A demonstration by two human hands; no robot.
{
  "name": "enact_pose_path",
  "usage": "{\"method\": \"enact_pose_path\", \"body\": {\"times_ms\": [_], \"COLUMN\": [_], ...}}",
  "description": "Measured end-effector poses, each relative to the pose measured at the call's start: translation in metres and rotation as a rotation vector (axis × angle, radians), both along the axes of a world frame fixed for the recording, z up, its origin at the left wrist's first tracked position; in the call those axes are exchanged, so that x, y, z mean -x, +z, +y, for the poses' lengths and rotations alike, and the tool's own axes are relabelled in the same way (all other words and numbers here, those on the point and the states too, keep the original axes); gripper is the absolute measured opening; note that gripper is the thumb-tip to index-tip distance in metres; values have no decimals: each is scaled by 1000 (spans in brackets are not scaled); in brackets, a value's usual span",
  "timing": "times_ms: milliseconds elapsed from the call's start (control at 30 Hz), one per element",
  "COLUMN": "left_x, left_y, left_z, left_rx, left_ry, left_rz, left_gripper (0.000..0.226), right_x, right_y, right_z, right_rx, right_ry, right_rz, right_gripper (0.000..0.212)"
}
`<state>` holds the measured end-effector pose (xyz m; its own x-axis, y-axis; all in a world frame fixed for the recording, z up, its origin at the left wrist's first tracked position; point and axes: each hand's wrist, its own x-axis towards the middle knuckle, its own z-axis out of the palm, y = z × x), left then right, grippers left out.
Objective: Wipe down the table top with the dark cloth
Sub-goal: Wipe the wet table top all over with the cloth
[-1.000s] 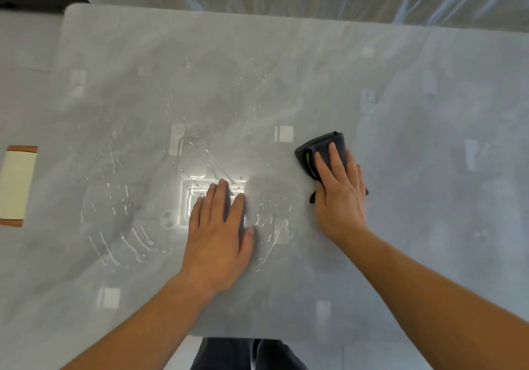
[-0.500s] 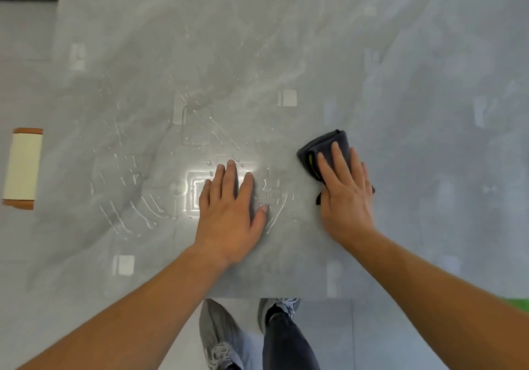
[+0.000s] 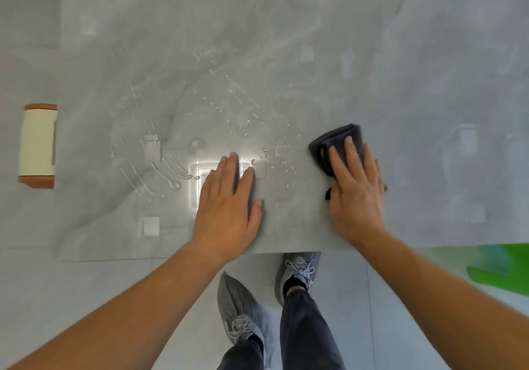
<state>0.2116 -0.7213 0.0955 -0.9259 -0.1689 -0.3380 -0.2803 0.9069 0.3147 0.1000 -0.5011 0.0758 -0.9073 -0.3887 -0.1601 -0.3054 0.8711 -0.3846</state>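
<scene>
1. Left hand [image 3: 226,198] lies flat on the desk [image 3: 286,26], palm down, fingers straight and close together, pointing to the far side. It holds nothing. Long wet streaks [image 3: 154,175] lie on the top just to its left.
2. Water droplets [image 3: 249,123] are scattered beyond its fingertips and to their right, thinning out toward the cloth.
3. Folded into a thick pad, the dark cloth [image 3: 337,138] rests on the desk right of the droplets. Its far end shows past the fingertips, and a small dark corner shows at the left of the palm. Its long axis seems to run near to far, in line with the hand on it.
4. Right hand [image 3: 356,186] presses on the cloth from above with straight, slightly spread fingers. It is laid flat over the pad and does not curl round it.
5. My reading is that the wipe is in hand with much of it left. All the visible wet lies to the left of the cloth, while the desk to its right looks dry.
6. The coming stroke therefore turns on a leftward sweep, with the pad moving broadside. The right hand is already on the cloth, so it is the one to drive.
7. The left hand sits between the cloth and the streaks. It would probably have to lift or slide clear first.
</scene>
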Motion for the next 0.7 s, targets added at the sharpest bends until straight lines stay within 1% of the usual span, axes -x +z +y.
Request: {"method": "enact_pose_path", "body": {"times_ms": [100, 167, 200, 233, 300, 367, 433, 500, 567, 700], "left_x": [-5, -4, -4, -4, -7, -12, -16, -20, -22, -18], "left_y": [-1, 0, 1, 2, 4, 5, 5, 4, 4, 8], "left_z": [-3, -6, -7, -9, -12, -17, -23, -30, -34, -42], "left_rx": [20, 13, 9, 7, 9, 12, 11, 5, -13, -81], "left_ry": [-28, -25, -28, -34, -42, -39, -24, -21, -29, 32], "left_rz": [2, -9, -16, -20, -13, -4, -1, 0, 16, 43], "left_gripper": [62, 62, 62, 62, 62, 62, 62, 63, 61, 53], "right_x": [-62, -66, -59, -49, -28, -23, -38, -66, -99, -138], "right_y": [1, 1, -1, -2, -1, -1, -2, -1, -2, -4], "right_z": [8, 16, 20, 22, 24, 20, 11, -2, -15, -43], "right_rx": [-47, -52, -39, -26, -5, -19, -46, -57, -76, -101], "right_ry": [257, 350, 340, 278, 59, -106, -166, -118, -4, 129], "right_rz": [24, 16, 19, 24, 16, -21, -22, 0, 8, 9], "right_gripper": [67, 68, 67, 65, 61, 57, 57, 59, 61, 67]}}
